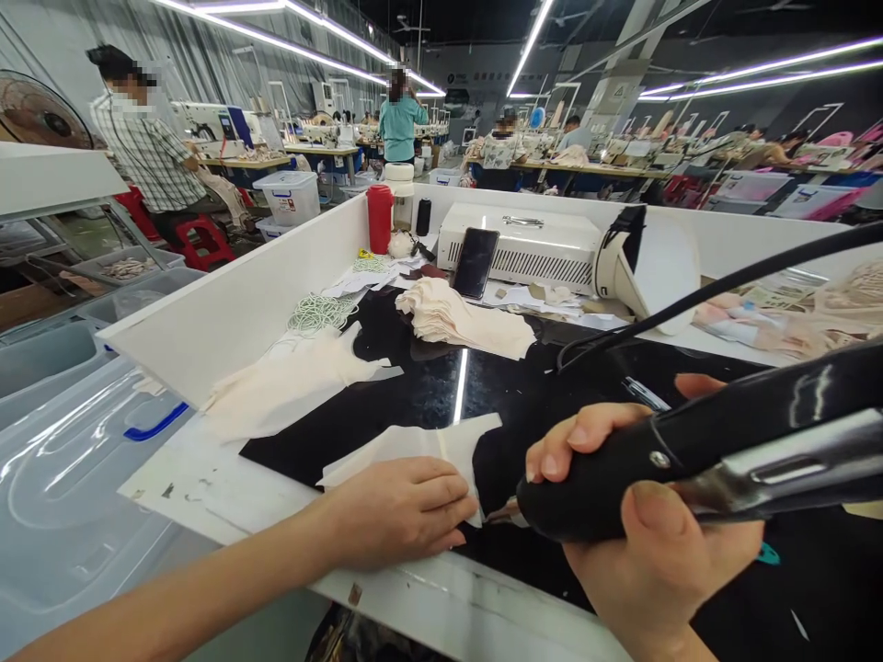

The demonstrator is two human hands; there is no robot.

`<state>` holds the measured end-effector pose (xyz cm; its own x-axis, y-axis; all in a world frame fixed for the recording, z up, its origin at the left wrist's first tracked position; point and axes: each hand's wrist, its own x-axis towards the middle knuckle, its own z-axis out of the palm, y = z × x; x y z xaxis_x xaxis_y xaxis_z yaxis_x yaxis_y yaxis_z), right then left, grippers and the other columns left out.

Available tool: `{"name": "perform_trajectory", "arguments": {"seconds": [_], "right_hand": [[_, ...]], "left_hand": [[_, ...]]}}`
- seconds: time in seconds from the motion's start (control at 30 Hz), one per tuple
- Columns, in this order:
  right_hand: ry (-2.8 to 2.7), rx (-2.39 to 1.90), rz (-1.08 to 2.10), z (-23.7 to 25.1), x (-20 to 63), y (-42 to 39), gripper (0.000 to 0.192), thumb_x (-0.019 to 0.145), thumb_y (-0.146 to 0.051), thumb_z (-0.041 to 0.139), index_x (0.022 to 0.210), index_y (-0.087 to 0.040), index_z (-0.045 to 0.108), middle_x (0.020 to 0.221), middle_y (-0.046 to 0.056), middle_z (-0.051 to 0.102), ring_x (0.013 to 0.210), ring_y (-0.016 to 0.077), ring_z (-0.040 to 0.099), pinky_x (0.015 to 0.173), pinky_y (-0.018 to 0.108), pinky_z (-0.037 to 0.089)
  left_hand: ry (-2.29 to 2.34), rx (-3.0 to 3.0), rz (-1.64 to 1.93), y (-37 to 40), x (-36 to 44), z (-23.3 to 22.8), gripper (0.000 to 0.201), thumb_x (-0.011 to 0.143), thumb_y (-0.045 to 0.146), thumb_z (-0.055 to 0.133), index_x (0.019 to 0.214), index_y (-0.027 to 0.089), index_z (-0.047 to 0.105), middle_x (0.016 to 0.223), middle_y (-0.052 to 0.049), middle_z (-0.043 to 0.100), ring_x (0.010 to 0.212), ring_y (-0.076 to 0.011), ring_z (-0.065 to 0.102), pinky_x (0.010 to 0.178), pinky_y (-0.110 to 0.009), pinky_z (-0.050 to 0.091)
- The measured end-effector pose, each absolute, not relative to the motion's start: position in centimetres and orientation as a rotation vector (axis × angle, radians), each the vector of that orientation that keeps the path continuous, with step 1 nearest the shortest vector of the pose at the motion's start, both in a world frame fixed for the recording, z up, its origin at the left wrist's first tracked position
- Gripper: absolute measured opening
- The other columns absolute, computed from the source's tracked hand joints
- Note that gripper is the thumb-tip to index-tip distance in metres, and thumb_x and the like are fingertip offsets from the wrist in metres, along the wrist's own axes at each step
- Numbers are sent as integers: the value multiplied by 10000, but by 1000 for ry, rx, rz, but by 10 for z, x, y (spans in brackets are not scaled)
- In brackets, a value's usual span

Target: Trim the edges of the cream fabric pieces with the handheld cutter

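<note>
Behind the hands, folded cloth stack (459, 322) lies.

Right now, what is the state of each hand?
Left hand: open, flat on the cream fabric piece.
Right hand: closed around the black tool handle.

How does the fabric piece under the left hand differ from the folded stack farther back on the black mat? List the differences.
1. The fabric piece lies flat as a single layer; the folded stack is many layers piled up.
2. The fabric piece is pinned by the left hand, beside the black tool in the right hand; nothing touches the folded stack.
3. The fabric piece looks whiter, the folded stack creamier.
Both are pale cloth on the black mat.
</note>
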<state>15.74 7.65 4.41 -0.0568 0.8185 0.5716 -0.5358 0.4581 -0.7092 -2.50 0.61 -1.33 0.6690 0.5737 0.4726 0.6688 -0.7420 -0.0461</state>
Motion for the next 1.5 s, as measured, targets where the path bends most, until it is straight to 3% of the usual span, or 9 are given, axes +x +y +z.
{"name": "perform_trajectory", "arguments": {"seconds": [0.77, 1.0, 1.23, 1.5], "right_hand": [[-1187, -320, 1144, 42, 154, 74, 558, 847, -358, 877, 1312, -307, 573, 820, -40, 682, 559, 165, 631, 496, 331, 573], [-1197, -364, 1131, 43, 153, 74, 501, 885, -270, 807, 1325, -316, 573, 807, -32, 678, 545, 179, 634, 493, 356, 575], [-1169, -327, 1145, 44, 153, 75, 556, 849, -343, 866, 1322, -315, 575, 817, -37, 683, 553, 166, 625, 491, 335, 577], [-1222, -348, 1119, 41, 151, 74, 503, 896, -267, 799, 1338, -314, 564, 818, -27, 673, 557, 179, 638, 495, 356, 575]], "left_hand": [[-1031, -2660, -716, 5, -22, -12, 342, 1140, 227, 460, 1173, 21, 730, 1075, -127, 760, 1034, -200, 698, 1077, -310, 575], [-1019, -2662, -700, 6, -22, -13, 299, 1120, 217, 510, 1166, 18, 728, 1066, -135, 750, 1031, -195, 698, 1069, -311, 581], [-1027, -2654, -679, 5, -22, -14, 313, 1127, 223, 491, 1199, 26, 722, 1079, -126, 749, 1041, -197, 694, 1087, -307, 565], [-1015, -2653, -692, 6, -23, -12, 323, 1133, 209, 466, 1170, 23, 727, 1069, -124, 751, 1026, -199, 688, 1070, -313, 574]]}}
